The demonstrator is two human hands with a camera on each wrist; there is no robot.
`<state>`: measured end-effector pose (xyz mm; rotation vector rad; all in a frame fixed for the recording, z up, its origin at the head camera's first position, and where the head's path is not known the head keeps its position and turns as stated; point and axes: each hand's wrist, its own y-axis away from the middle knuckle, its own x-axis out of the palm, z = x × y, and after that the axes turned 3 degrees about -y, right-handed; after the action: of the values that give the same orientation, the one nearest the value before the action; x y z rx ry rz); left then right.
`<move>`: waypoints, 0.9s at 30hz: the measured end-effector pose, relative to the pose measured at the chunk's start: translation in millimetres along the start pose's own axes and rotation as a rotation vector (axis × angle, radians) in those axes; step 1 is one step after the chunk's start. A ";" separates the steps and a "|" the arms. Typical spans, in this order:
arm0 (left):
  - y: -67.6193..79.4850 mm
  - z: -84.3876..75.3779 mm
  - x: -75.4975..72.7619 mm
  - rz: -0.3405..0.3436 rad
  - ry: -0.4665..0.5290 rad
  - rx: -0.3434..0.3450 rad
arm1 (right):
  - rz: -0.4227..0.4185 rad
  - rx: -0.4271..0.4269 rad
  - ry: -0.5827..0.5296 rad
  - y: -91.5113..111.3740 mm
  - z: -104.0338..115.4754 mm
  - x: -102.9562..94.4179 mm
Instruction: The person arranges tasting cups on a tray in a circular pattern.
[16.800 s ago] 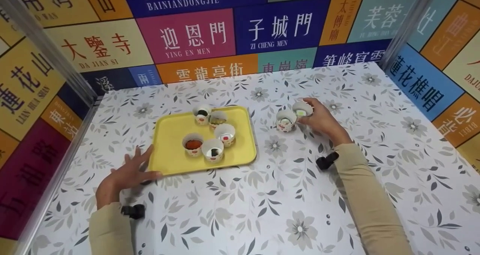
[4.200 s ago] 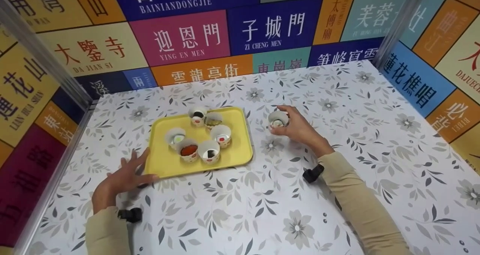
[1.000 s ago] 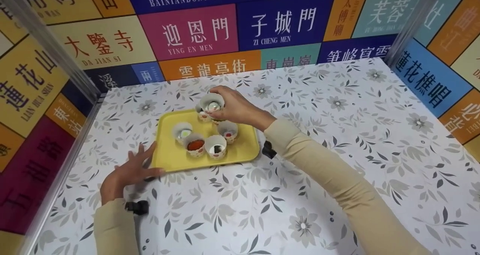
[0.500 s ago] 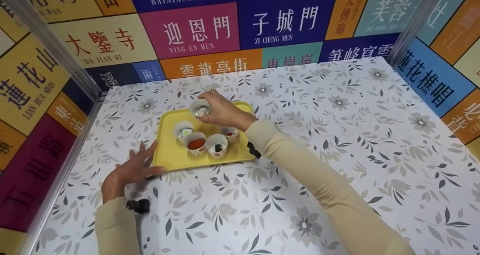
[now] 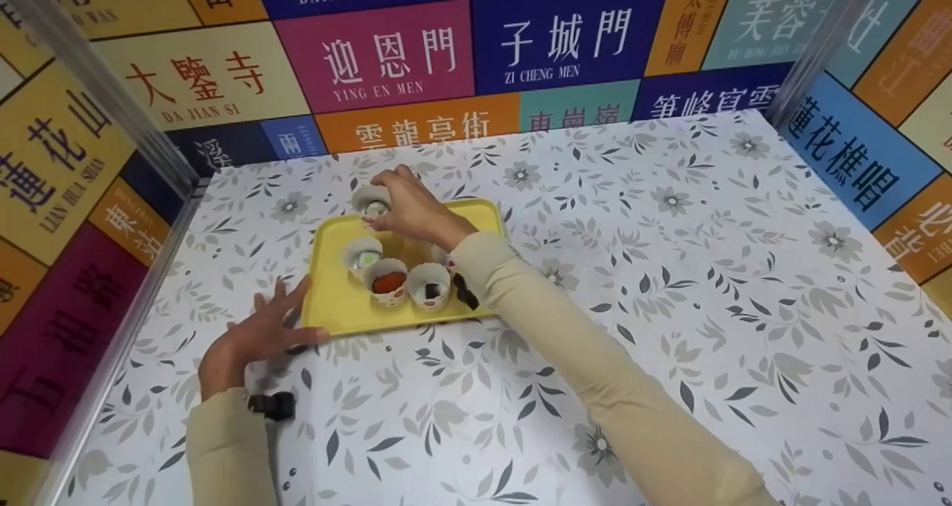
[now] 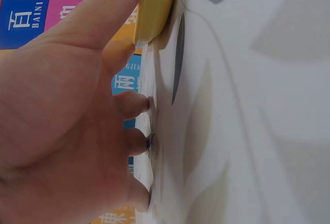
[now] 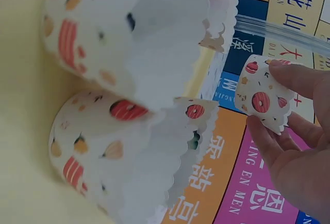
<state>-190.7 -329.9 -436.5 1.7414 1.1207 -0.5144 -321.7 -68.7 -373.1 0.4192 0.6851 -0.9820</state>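
In the head view my right hand pinches a paper baking cup with pale whitish-green contents above the back left corner of the yellow tray. The right wrist view shows the thumb and fingers on the printed wall of that held cup, clear of the tray. On the tray stand a cup with a pale green piece, a cup with orange-red contents and a cup with black and white contents. My right hand and wrist hide other cups. My left hand touches the tray's front left corner, fingers spread.
The tray lies on a table with a floral cover. Panels with coloured lettering wall off the back and both sides. Two large cup walls fill the near side of the right wrist view.
Both cups once on the table at right have left it: one stands on the tray, the other is in my right hand, which has moved left across the tray. My left hand stays put.
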 end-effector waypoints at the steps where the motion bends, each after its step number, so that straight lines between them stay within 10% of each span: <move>1: -0.1 -0.5 -0.2 -0.001 -0.002 0.002 | 0.001 0.003 -0.005 -1.1 -0.1 0.4; 27: 0.2 1.2 -0.3 -0.006 -0.015 0.008 | 0.044 0.102 0.053 -9.8 -1.7 10.3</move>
<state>-190.5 -331.1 -436.7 1.7390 1.1156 -0.5358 -327.0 -78.9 -381.7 0.5495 0.6731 -0.9700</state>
